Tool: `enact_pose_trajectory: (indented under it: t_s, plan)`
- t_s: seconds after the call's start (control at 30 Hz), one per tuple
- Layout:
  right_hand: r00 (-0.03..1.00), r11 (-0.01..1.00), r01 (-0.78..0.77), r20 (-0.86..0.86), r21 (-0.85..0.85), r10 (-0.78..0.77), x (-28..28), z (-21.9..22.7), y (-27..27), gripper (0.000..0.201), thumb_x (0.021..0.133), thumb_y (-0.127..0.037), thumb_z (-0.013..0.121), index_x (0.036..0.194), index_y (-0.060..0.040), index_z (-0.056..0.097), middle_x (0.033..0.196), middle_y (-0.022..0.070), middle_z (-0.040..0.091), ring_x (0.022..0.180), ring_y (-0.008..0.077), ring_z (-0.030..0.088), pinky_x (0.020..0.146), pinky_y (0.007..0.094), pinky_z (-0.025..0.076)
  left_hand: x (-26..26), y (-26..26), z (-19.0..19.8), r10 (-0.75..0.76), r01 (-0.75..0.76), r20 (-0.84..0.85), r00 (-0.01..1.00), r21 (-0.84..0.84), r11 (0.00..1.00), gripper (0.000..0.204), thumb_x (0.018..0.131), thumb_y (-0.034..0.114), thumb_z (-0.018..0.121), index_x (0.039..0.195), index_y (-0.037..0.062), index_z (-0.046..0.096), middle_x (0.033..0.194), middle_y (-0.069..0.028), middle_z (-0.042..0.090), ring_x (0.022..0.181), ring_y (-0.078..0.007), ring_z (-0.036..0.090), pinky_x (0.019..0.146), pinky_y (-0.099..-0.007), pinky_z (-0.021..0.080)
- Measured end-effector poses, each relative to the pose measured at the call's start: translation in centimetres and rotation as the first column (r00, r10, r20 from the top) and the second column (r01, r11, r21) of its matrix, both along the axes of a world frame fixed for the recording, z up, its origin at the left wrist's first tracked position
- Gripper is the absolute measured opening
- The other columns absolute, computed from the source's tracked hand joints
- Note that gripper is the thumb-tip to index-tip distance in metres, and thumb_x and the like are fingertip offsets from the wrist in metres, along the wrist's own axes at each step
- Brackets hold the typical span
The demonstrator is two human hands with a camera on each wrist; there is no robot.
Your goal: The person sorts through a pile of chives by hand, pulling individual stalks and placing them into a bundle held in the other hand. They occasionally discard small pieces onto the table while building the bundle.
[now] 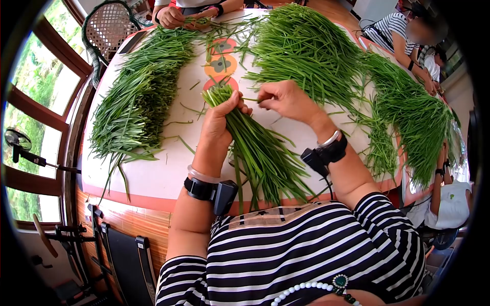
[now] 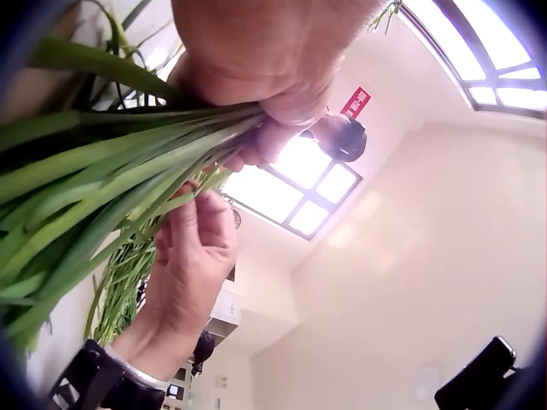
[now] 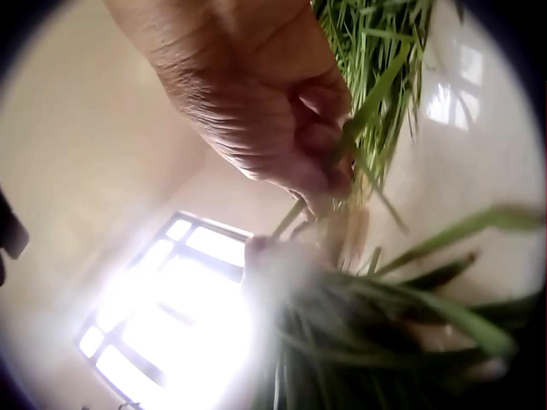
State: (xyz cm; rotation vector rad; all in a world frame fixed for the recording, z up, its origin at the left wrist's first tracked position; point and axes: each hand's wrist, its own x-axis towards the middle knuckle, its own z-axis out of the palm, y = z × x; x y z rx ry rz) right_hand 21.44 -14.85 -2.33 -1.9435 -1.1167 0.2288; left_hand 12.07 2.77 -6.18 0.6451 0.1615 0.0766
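A thick bundle of long green stalks (image 1: 260, 148) is gripped near its pale cut ends by the left hand (image 1: 223, 120), its leaves fanning down toward the striped shirt. Just right of those ends, the right hand (image 1: 291, 102) pinches a thin green stalk between thumb and fingers. The left wrist view shows the left hand (image 2: 265, 60) around the bundle (image 2: 111, 179), with the right hand (image 2: 192, 265) close below it. In the right wrist view the right hand (image 3: 265, 111) pinches a green blade (image 3: 376, 98) above the blurred bundle (image 3: 367, 333).
Large heaps of green stalks lie on the table (image 1: 178, 178) at left (image 1: 140, 97), at back centre (image 1: 306, 51) and at right (image 1: 413, 112). Loose pieces are scattered between them. Another person's hands (image 1: 171, 18) are at the far edge; more people sit at right. A wicker chair (image 1: 108, 30) stands back left.
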Motion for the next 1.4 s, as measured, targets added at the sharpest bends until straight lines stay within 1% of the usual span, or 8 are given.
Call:
enact_pose_trajectory:
  t_s: [0.27,0.4,0.5,0.6,0.77,0.97,1.2,1.4]
  plan:
    - [0.995,0.912,0.078,-0.031,-0.402,-0.098,4.6,1.9,-7.2,0.009,0.071,-0.003,0.069,0.079,0.0010,0.066,0.069,0.0084,0.067,0.061,0.0144,0.063,0.058,0.0275,0.049,-0.6,1.5,2.1,0.055,-0.056,0.224,0.973,-0.001,0.998,0.021,0.092,0.024,0.061,0.101,0.0046,0.060,0.092,-0.0083,0.063,0.093,-0.0237,0.061,0.089,-0.0431,0.051]
    - [0.948,0.874,0.301,0.219,-0.382,-0.231,4.7,2.6,-7.8,0.010,0.072,-0.009,0.069,0.080,-0.0025,0.068,0.075,0.0120,0.068,0.068,0.0240,0.066,0.062,0.0344,0.051,-0.5,3.0,1.3,-0.194,0.385,0.553,0.810,-0.251,0.888,0.018,0.097,0.025,0.053,0.099,0.0070,0.054,0.079,-0.0030,0.049,0.077,-0.0189,0.052,0.089,-0.0461,0.053]
    - [0.840,0.839,0.483,0.403,-0.251,-0.363,4.6,1.8,-6.6,0.011,0.078,-0.014,0.064,0.083,-0.0058,0.068,0.080,0.0132,0.067,0.078,0.0324,0.064,0.069,0.0401,0.051,-0.6,2.6,1.2,-0.216,0.362,0.460,0.861,-0.256,0.896,0.015,0.098,0.021,0.052,0.096,0.0070,0.049,0.076,-0.0005,0.041,0.070,-0.0144,0.045,0.083,-0.0402,0.053]
    - [0.858,0.944,0.329,0.423,-0.019,-0.291,4.2,-0.6,-3.8,0.011,0.079,-0.014,0.065,0.082,-0.0036,0.067,0.079,0.0133,0.065,0.073,0.0314,0.062,0.067,0.0376,0.050,-0.3,2.1,0.5,-0.212,0.282,0.294,0.932,-0.224,0.933,0.014,0.096,0.020,0.055,0.100,0.0066,0.054,0.077,-0.0006,0.042,0.070,-0.0143,0.045,0.077,-0.0357,0.052]
    - [0.824,0.895,0.403,0.500,-0.190,-0.265,3.5,-3.0,-1.8,0.010,0.079,-0.015,0.068,0.082,-0.0059,0.064,0.086,0.0133,0.063,0.081,0.0321,0.063,0.069,0.0405,0.051,0.0,1.1,-0.4,-0.163,0.183,0.112,0.980,-0.193,0.964,0.017,0.092,0.015,0.062,0.103,0.0055,0.054,0.076,-0.0011,0.046,0.070,-0.0156,0.049,0.076,-0.0363,0.052]
    - [0.944,0.948,0.306,0.154,-0.083,-0.291,3.8,-0.7,-2.4,0.010,0.079,-0.014,0.068,0.082,-0.0054,0.064,0.091,0.0131,0.061,0.083,0.0319,0.062,0.069,0.0409,0.050,-0.1,0.6,0.0,-0.131,0.141,0.070,0.989,-0.149,0.979,0.022,0.087,0.013,0.066,0.103,0.0029,0.054,0.073,-0.0017,0.050,0.069,-0.0172,0.052,0.076,-0.0371,0.050]
    - [0.857,0.943,0.332,0.428,-0.031,-0.288,4.0,-2.8,-2.3,0.007,0.081,-0.007,0.065,0.087,-0.0025,0.063,0.081,0.0074,0.061,0.070,0.0245,0.058,0.065,0.0330,0.048,-0.2,0.0,0.1,-0.133,0.140,0.062,0.989,-0.125,0.982,0.023,0.085,0.010,0.065,0.102,0.0006,0.054,0.072,-0.0025,0.052,0.069,-0.0178,0.054,0.077,-0.0367,0.047]
    - [0.862,0.907,0.271,-0.501,0.322,-0.080,2.5,1.1,-2.4,0.012,0.090,-0.006,0.061,0.100,-0.0001,0.063,0.082,-0.0014,0.061,0.056,-0.0005,0.043,0.048,0.0147,0.034,-0.1,-0.1,0.1,-0.095,0.098,0.030,0.995,-0.115,0.989,0.015,0.085,0.008,0.065,0.096,0.0002,0.057,0.072,-0.0031,0.054,0.069,-0.0170,0.055,0.075,-0.0357,0.050]
